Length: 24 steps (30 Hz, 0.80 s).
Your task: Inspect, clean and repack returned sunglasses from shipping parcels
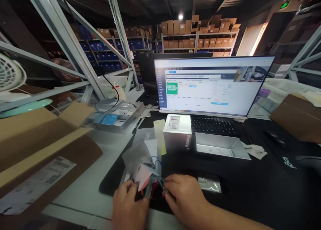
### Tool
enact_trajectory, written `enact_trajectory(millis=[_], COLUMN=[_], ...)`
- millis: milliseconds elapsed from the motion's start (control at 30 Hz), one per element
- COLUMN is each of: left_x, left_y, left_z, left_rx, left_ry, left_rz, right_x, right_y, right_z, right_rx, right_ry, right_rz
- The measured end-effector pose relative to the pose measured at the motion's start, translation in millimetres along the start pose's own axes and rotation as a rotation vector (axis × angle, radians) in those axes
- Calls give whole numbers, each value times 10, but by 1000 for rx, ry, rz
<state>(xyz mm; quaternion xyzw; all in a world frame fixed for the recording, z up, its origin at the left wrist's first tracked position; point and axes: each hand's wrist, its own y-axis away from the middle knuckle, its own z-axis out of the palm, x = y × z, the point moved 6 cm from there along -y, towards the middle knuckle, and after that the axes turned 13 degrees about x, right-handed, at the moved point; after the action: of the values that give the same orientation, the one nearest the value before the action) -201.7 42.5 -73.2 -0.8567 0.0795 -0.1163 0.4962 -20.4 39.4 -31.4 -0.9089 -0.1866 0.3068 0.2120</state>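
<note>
At the front edge of the black mat, a crumpled, translucent grey bag (136,156) lies with white, red and teal pieces bunched at its near end. My left hand (129,205) is closed on that near end from the left, thumb and fingers together. From the right, the fingertips of my right hand (184,195) pinch the same bunch. A thin blue loop (156,161) sticks up between the hands. What exactly lies inside the bunch is blurred and partly hidden by my fingers. Right of my right hand lies a shiny flat plastic packet (210,184).
A white box (178,124) and an open white box tray (240,146) stand before the keyboard (215,126) and monitor (213,89). An open cardboard carton (50,156) takes up the left side. A mouse (274,138) rests at right; a grey box (120,126) sits behind.
</note>
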Motion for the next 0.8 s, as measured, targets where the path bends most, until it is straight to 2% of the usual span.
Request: enact_trajectory(millis=[167,267,333,400,500,600,667,733,800], left_x=[-29,-203,-369,-520,-641,-591,-513,-443,-401], left_y=[56,-39,-171,-318,-501,-577,-559,-537,-535], left_z=[67,87,148,261,455,646,766,841,862], left_rx=[29,11,-100,-290,-540,-691,-788,-838,-838], left_ry=[176,240,301,350,388,459,499,525,547], left_rz=[37,8,-7,8,99,210,229,210,184], right_x=[89,190,256,297,301,292,289,277,247], right_y=[-60,-131,-171,-201,-227,-226,-219,-219,-234], right_z=[-165,-279,-321,-343,-373,-426,-458,-497,-566], right_rx=[105,122,103,76,39,18,0,-8,2], right_ry=[-174,-238,-246,-249,-266,-274,-264,-247,-232], right_rz=[53,135,183,201,156,104,77,47,8])
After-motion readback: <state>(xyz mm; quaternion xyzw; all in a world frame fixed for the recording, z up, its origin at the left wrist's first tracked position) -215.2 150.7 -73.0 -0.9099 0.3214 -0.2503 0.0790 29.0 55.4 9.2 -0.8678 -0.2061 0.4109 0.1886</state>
